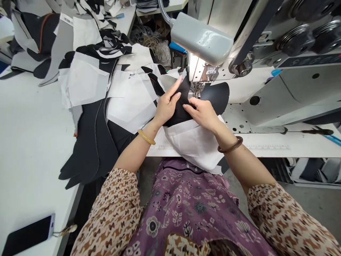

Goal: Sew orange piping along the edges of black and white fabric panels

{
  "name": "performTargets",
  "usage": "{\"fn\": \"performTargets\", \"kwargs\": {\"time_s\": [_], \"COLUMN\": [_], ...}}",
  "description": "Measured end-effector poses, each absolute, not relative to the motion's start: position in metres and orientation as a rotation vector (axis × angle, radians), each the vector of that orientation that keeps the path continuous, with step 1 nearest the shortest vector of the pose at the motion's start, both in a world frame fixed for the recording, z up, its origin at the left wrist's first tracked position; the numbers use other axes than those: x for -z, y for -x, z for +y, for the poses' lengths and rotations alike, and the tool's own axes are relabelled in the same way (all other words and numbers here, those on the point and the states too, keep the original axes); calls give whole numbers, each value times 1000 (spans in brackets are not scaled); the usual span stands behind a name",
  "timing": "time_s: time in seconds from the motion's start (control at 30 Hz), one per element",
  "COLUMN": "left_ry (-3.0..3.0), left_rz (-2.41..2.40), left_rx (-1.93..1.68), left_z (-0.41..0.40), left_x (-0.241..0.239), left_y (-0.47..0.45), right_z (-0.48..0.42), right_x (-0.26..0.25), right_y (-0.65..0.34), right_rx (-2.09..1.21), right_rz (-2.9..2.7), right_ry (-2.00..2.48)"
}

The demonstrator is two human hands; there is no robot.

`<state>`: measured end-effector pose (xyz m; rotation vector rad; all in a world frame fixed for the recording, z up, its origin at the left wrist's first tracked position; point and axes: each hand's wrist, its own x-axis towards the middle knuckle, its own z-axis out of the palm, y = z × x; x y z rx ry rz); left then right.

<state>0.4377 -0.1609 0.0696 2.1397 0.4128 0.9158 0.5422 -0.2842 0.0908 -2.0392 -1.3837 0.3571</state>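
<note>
My left hand presses on a black fabric piece, its index finger stretched out and its thumb apart. Just in front of the presser foot, my right hand has its thumb and fingers drawn together on the same fabric; its lower fingers are hidden. The black fabric runs under the foot of the sewing machine and shows again to the right of it. A white-backed piece hangs from below my right hand over the table's front edge.
A grey lamp hangs close above the needle area. White-backed pieces and long black pieces lie piled at left, partly over the table edge. A phone rests on the left table. Blue-handled tools lie far right.
</note>
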Motion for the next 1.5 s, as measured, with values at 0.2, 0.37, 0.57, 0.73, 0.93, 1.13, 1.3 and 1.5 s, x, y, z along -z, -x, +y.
{"fn": "performTargets", "kwargs": {"time_s": [0.2, 0.37, 0.57, 0.73, 0.93, 1.13, 1.3, 1.5], "left_ry": [-2264, -2812, -3008, -3077, -3176, -3185, -3154, -3119], "left_rz": [624, 80, -581, -545, -125, 263, 409, 472], "left_rx": [-833, -785, -339, -378, -746, -916, -943, -874], "left_z": [-140, -132, -106, -107, -153, -191, -197, -201], "left_x": [-39, -52, -75, -65, -46, -35, -30, -35], "left_y": [-464, -452, -445, -447, -437, -441, -448, -450], "right_z": [-279, -287, -305, -310, -297, -283, -270, -255], "right_x": [-83, -83, -82, -73, -83, -88, -87, -86], "right_y": [-547, -545, -556, -566, -582, -603, -617, -627], "right_rx": [-143, -86, -27, 16, 35, 89, 83, 34], "right_rz": [-1231, -1217, -1240, -1219, -1079, -1182, -1281, -1339], "right_ry": [2473, 2590, 2640, 2642, 2733, 2748, 2676, 2677]}}
